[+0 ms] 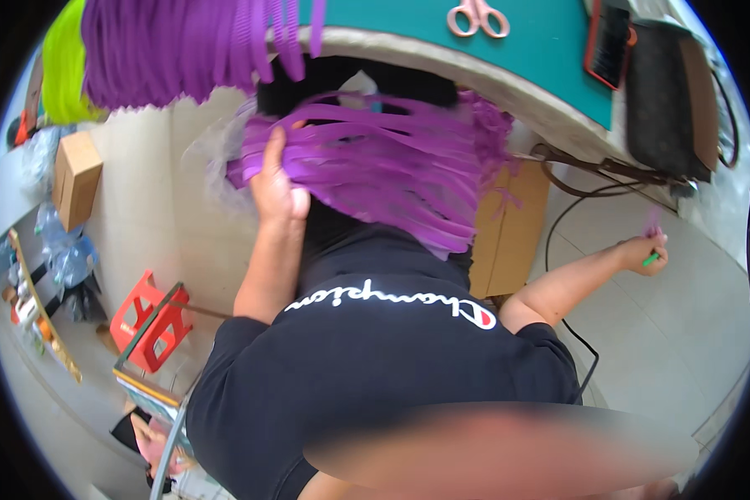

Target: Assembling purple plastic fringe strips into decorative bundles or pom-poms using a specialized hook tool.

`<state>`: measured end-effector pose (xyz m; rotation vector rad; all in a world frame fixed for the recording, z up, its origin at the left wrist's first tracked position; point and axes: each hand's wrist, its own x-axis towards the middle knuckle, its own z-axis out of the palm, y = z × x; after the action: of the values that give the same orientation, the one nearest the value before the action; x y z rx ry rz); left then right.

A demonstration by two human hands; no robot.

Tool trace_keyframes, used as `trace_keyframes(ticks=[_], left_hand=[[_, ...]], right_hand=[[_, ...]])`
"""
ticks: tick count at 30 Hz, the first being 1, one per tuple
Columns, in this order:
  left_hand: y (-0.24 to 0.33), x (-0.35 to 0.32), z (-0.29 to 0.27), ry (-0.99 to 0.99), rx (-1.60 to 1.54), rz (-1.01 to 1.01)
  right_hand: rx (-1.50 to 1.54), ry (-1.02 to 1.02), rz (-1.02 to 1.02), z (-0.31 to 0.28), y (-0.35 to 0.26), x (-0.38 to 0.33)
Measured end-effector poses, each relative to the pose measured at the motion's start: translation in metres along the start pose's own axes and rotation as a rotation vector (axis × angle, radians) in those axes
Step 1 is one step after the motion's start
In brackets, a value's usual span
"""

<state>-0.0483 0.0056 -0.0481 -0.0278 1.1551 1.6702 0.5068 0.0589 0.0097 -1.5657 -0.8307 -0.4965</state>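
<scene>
A loose bundle of purple strips (392, 171) lies spread across my lap, with clear plastic film at its left end. My left hand (279, 187) grips the bundle's left part, its other fingers hidden under the strips. Far out to the right, above the floor, my right hand (642, 252) is closed. A small green object (651, 259) sticks out of it, its kind too small to tell. Purple scraps (654, 223) show at the fingertips of that hand.
Pink-handled scissors (477, 17) and a red-edged phone (610, 46) lie on the green table mat (542, 58). More purple strips (183, 50) hang over the table's left edge. A dark bag (671, 100), cardboard (517, 225), a black cable (550, 242) and a red stool (150, 321) stand around me.
</scene>
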Motion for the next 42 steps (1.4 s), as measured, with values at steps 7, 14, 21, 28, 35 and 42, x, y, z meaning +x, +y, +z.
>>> trace_keyframes(ticks=[7, 14, 21, 28, 35, 42], left_hand=[[0.01, -0.029, 0.019, -0.062, 0.066, -0.146], [0.009, -0.03, 0.0, -0.186, 0.132, -0.294], [0.012, -0.048, 0.032, -0.29, 0.059, -0.243], [0.017, -0.062, 0.039, -0.328, 0.119, -0.136], [0.012, -0.058, 0.028, -0.232, 0.164, -0.037], [0.019, -0.058, 0.037, -0.226, 0.135, -0.105]], right_hand=[[0.166, -0.982, 0.202, 0.009, -0.126, -0.057], [0.048, -1.14, 0.137, 0.023, -0.154, -0.088], [0.974, -1.497, 0.373, 0.034, -0.219, -0.197], [1.148, -1.576, 0.81, 0.037, -0.249, -0.249], [1.092, -1.681, 0.903, 0.039, -0.259, -0.264], [1.094, -1.669, 0.892, 0.039, -0.26, -0.27]])
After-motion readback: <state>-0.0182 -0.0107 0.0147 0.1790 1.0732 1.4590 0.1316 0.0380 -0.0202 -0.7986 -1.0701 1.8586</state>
